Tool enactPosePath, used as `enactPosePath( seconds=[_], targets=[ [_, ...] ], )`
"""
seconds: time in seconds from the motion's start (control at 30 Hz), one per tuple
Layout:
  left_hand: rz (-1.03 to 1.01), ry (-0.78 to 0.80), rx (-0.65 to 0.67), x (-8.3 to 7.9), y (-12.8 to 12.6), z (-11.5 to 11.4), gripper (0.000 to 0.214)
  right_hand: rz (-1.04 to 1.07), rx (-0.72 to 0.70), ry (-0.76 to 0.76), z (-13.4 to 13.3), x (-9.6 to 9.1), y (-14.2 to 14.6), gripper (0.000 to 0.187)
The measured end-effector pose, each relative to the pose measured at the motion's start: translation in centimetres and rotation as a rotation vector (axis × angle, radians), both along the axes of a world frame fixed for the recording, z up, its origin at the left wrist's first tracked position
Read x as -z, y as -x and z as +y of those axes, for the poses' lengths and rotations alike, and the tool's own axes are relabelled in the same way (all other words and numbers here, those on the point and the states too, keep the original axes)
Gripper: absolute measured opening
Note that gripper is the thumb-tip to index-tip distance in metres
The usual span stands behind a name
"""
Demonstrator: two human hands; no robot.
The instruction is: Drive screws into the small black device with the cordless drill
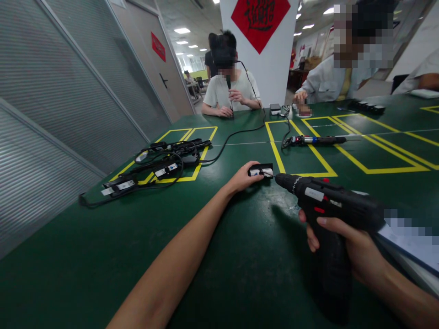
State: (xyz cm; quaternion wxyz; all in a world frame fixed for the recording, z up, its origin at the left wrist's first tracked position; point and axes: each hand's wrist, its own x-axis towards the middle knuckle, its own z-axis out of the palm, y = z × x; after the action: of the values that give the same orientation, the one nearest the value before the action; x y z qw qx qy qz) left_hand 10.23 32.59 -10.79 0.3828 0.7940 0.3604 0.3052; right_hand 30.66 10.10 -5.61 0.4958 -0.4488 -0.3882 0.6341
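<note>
My left hand [242,178] is closed around one end of a small black adapter-like block [269,167] with white labels on the side facing me. The block rests on the green table, just ahead of the drill. My right hand [355,244] wraps the handle of a black cordless drill [334,201] with red switches. The drill's chuck points left, and its thin bit reaches to the labelled side of the block. Whether the tip is touching or seated in a screw is too small to tell.
Black power adapters and cables [168,162] lie bundled at the left. An electric screwdriver [313,140] with a cord lies beyond the drill, across yellow tape lines. Papers [416,242] sit at the right edge. Co-workers [229,89] sit across the green table [219,274].
</note>
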Motion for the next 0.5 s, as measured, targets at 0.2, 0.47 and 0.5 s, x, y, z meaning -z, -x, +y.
enactPosePath(
  seconds=[0.2,0.47,0.5],
  targets=[
    [0.004,-0.014,-0.01,0.13,-0.01,0.06,0.053,-0.005,-0.007,-0.011,0.02,-0.23,0.14,0.019],
    [0.018,-0.056,-0.003,0.12,-0.06,0.0,0.052,-0.083,0.0,0.002,-0.06,-0.15,0.06,0.019],
    [0.022,-0.058,-0.002,0.14,-0.07,0.06,0.052,-0.091,-0.001,0.001,-0.05,-0.1,0.06,0.019]
  ],
)
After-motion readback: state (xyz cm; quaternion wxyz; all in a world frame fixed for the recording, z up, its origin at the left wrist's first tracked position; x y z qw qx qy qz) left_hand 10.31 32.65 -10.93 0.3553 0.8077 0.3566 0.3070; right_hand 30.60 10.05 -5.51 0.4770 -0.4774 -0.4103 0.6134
